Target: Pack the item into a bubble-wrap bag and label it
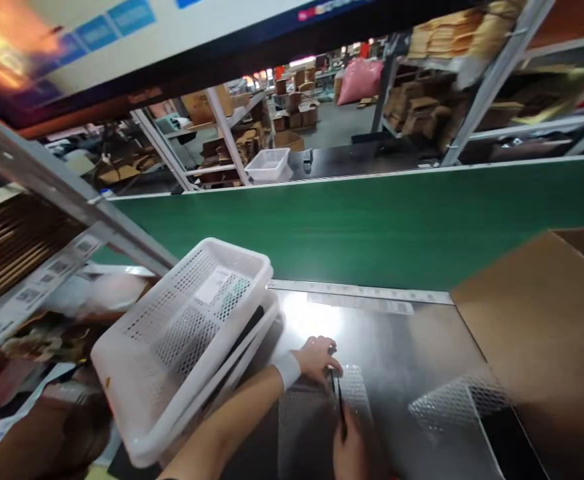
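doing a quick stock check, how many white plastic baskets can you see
3. Two are stacked tilted at the left of the bench, top basket over lower basket. A third basket sits beyond the green belt. More may be hidden on the shelves.

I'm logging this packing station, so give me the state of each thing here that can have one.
white baskets: stacked, tilted, empty as far as visible.
cardboard box: flap open, contents hidden.
green conveyor belt: bare here; motion cannot be told.
left hand: fingers pinching a thin dark tool.
right hand: on the tool's lower end, grip unclear.
bubble wrap: flat on the table.
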Demonstrator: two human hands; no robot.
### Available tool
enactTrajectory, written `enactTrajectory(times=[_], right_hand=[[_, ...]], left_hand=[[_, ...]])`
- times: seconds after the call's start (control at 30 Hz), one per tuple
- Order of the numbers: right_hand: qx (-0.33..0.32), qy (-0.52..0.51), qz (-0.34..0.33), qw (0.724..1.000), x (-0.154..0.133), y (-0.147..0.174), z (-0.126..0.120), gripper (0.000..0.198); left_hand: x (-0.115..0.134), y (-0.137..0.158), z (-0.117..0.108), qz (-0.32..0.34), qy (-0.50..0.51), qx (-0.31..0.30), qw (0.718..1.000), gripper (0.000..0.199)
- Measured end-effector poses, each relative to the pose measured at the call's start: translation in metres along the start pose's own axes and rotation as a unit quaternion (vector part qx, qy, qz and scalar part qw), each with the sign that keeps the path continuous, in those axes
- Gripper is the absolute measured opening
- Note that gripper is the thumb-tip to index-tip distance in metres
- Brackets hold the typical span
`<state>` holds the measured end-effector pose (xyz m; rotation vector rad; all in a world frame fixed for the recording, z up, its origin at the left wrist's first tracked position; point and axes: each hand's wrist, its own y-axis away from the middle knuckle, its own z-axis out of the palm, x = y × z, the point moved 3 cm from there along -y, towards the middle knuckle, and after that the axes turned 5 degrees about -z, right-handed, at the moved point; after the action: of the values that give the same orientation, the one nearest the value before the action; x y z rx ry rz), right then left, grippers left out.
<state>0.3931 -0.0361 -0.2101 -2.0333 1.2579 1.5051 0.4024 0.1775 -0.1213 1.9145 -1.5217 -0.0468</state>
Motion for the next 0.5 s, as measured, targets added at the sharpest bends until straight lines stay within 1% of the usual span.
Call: enactTrajectory(times=[0.1, 0.17, 0.27, 0.37, 0.43, 0.5], right_hand=[[-0.009, -0.033, 0.014, 0.999, -0.005, -0.008, 0.009, 0.065], [-0.009, -0.045, 0.034, 0.998, -0.007, -0.014, 0.012, 0.063], [-0.009, -0.057, 0.096, 0.994, -0.009, -0.022, 0.014, 0.059], [0.002, -0.062, 0.161, 0.985, -0.011, -0.026, 0.016, 0.064], [0.015, -0.057, 0.168, 0.984, -0.012, -0.026, 0.016, 0.069], [0.024, -0.041, 0.138, 0.989, -0.013, -0.025, 0.015, 0.070]], left_hand=[[-0.003, -0.010, -0.001, 0.012, 0.022, -0.039, 0.999, 0.053], [-0.005, -0.014, -0.002, 0.020, 0.031, -0.052, 0.998, 0.057], [-0.009, -0.018, -0.001, 0.026, 0.038, -0.064, 0.997, 0.063], [-0.013, -0.019, 0.000, 0.028, 0.054, -0.066, 0.996, 0.066], [-0.015, -0.019, 0.000, 0.028, 0.065, -0.064, 0.996, 0.068], [-0.017, -0.017, 0.001, 0.022, 0.076, -0.066, 0.995, 0.071]])
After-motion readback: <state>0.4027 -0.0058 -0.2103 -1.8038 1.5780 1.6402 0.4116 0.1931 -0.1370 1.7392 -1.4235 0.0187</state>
